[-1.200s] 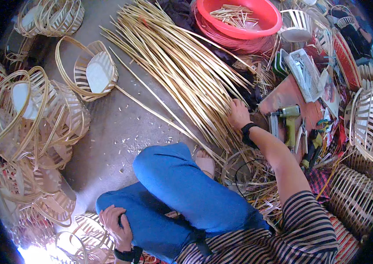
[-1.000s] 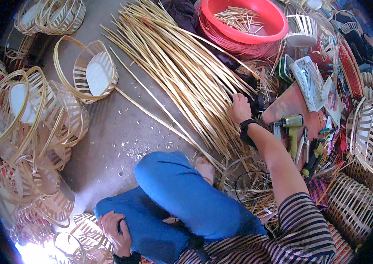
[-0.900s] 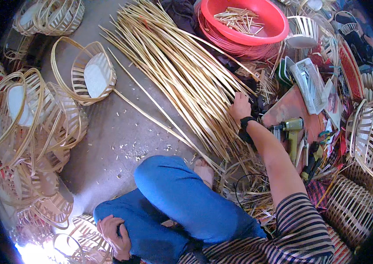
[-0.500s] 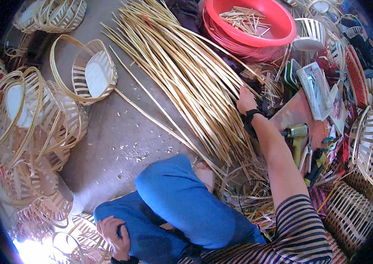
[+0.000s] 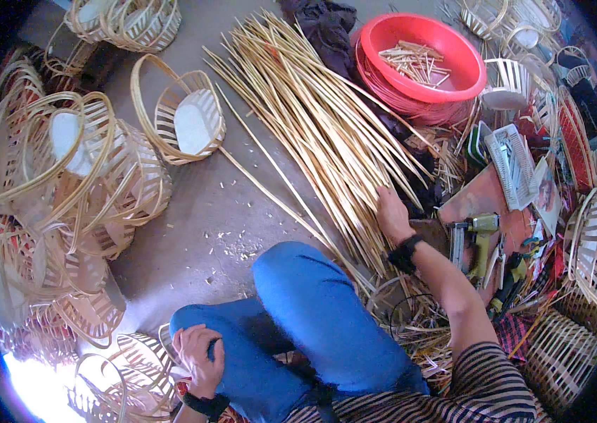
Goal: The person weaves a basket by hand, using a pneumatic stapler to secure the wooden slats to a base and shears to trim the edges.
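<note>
My right hand (image 5: 391, 215) is at the right edge of a large bundle of long, pale cane strips (image 5: 312, 120), toward its near end. Its fingers curl in around some of the strips, and the fingertips are partly hidden. A black band circles that wrist. My left hand (image 5: 198, 352) rests on my bent leg in blue trousers (image 5: 242, 331), fingers laid over the knee and thumb apart, holding nothing. Beyond the leg, a handled woven basket (image 5: 196, 120) with a white oval base lies tipped on the floor, a long strip running from it toward my foot.
Many handled baskets (image 5: 66, 176) are heaped at the left. A red basin (image 5: 421, 53) with short sticks stands at the far right of the bundle. Right of my arm lie a staple gun (image 5: 481, 240), a white plastic tray (image 5: 510, 166) and an openwork basket (image 5: 559, 352).
My right hand has come nearer to me along the bundle's right edge, and its elbow is more bent. The whole view has shifted slightly. My left hand stays on the leg.
</note>
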Demonstrator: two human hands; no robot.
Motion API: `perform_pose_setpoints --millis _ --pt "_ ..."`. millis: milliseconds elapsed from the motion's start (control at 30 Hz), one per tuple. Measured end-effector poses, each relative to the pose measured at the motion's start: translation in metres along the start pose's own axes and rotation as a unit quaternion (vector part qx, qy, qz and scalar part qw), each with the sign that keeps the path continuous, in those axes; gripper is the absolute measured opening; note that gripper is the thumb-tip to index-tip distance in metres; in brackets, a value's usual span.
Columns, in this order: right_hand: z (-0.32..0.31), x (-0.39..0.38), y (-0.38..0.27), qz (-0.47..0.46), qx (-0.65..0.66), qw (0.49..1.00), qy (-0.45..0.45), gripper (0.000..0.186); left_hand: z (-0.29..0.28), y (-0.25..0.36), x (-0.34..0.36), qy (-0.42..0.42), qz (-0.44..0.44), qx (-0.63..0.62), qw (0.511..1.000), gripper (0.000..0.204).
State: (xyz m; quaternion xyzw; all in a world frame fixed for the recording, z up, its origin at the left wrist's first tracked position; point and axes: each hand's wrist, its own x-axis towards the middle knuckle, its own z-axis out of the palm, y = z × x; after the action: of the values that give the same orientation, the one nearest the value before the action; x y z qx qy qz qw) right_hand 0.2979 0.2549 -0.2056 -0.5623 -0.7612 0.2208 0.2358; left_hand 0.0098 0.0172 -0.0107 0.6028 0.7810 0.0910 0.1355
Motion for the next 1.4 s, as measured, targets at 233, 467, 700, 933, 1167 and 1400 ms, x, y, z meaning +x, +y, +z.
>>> perform_pose_setpoints --millis 233,467,700,933,1167,1400 --pt "-0.087 -0.115 -0.039 0.144 0.133 0.978 -0.068 0.014 0.010 -0.005 0.020 0.053 0.057 -0.055 0.995 0.008" --pt "-0.130 -0.190 -0.045 0.209 0.138 0.968 -0.012 0.018 -0.016 -0.001 0.066 0.140 0.074 -0.197 0.968 0.010" --pt "-0.142 -0.149 -0.038 -0.067 0.052 0.995 0.055 0.016 -0.057 0.030 0.085 0.259 0.169 -0.166 0.936 0.019" --pt "-0.136 -0.065 -0.059 -0.182 -0.005 0.983 0.010 0.010 -0.113 0.062 0.050 0.413 0.275 0.070 0.865 0.037" --pt "-0.134 -0.005 -0.068 -0.277 -0.034 0.960 0.021 0.009 -0.114 0.013 0.043 0.132 0.139 0.247 0.950 0.039" --pt "-0.129 0.048 -0.101 -0.391 -0.066 0.915 0.079 0.019 -0.076 -0.017 0.044 0.097 0.109 0.069 0.987 0.015"
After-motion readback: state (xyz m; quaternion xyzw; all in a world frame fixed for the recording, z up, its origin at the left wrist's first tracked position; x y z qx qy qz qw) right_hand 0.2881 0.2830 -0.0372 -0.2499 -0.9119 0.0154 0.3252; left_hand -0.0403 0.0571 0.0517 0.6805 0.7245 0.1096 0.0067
